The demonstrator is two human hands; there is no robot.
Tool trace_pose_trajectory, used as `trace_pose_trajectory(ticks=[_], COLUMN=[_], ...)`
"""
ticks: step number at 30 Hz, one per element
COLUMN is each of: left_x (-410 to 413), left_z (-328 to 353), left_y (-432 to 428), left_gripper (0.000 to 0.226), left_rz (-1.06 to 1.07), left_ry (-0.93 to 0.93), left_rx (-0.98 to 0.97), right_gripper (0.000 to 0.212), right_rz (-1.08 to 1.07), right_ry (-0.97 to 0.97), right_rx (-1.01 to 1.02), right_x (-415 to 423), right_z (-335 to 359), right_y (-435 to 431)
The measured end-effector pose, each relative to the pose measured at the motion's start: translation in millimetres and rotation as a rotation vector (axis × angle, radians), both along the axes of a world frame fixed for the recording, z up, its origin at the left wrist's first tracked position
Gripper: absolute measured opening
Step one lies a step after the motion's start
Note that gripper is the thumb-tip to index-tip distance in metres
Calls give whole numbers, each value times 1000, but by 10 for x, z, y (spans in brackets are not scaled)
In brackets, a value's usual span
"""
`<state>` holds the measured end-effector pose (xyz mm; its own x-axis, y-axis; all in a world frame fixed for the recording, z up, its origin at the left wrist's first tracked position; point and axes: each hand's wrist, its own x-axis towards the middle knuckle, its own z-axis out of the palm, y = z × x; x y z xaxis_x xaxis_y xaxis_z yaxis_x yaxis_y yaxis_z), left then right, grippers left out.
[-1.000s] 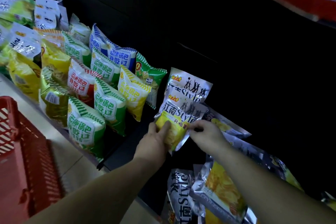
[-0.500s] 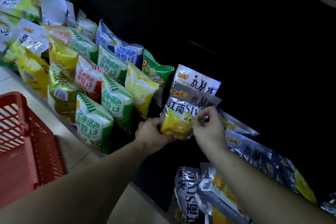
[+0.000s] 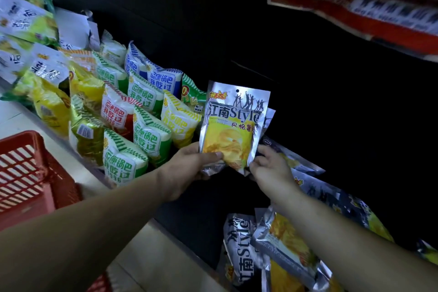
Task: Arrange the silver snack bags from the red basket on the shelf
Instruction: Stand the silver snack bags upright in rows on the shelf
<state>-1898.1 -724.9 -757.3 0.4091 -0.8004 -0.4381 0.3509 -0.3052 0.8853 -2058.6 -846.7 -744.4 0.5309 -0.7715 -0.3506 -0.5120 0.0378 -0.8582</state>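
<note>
Your bag has come upright since the earlier frame. Your left hand grips its lower left corner, and your right hand pinches the lower right. The bag is held over the shelf, just beside the striped bags.

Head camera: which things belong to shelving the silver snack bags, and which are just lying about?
Job: silver bag, held upright by left hand and right hand; other silver bags lower right; red basket.
Lying about: colourful snack bags at left; red packet overhead.
</note>
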Motion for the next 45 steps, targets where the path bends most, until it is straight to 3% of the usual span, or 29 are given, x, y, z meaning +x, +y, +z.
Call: trace_pose_trajectory(ticks=[3,9,11,17,21,25,29,32,38,42,45], left_x=[19,-68,-47,66,124,-20,-128,-135,-134,-87,-20], left_z=[59,-3,0,44,-9,17,-40,-47,-41,-5,-17], left_y=[26,55,55,158,214,145,71,74,60,102,122], left_gripper=[26,5,23,15,14,16,34,21,16,21,24], left_rz=[-34,0,23,-85,-4,-64,32,22,77,13,-33], left_ry=[32,-216,-229,22,-44,47,-35,53,109,241,328], left_rx=[19,44,55,55,87,76,84,76,21,59,42], right_gripper=[41,33,32,36,35,33,29,23,68,38,31], right_rz=[-16,-15,-59,-129,-120,-67,-70,-93,-46,60,63], right_ry=[-48,-63,-68,-88,-20,-37,-77,-88,-102,-16,3], right_rx=[60,-48,7,-15,-172,-220,-220,-177,-225,-404,-427], right_x=[-9,-90,-107,-159,-268,-254,-200,-173,-258,-260,-284], right_z=[52,79,43,54,13,1,-3,-35,-14,-34,-42], right_y=[-26,-11,-17,-82,-152,-124,-87,-106,-84,-45,-23])
